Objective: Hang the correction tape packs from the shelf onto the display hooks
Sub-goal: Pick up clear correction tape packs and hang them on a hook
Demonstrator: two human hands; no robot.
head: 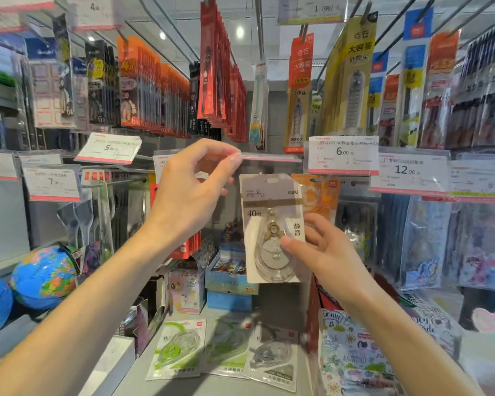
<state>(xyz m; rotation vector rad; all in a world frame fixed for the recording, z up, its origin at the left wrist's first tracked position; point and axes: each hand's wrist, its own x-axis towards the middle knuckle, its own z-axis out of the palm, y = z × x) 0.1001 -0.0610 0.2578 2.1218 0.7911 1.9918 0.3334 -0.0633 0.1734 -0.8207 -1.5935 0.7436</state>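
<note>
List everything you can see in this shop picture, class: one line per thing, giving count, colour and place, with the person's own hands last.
grey correction tape pack: one, grey and clear, held upright at centre below the price strip
packs on the shelf: three, two green and one grey, lying flat at the bottom
orange pack: one, hanging just behind the grey pack
red packs: a long row, hanging top centre
price tags: several, white with red edges, across the middle
globe: one, blue and multicoloured, lower left
small boxes: a few, blue and pink, at the shelf's back
left hand: pinching the clear price strip
right hand: gripping the grey pack
</note>
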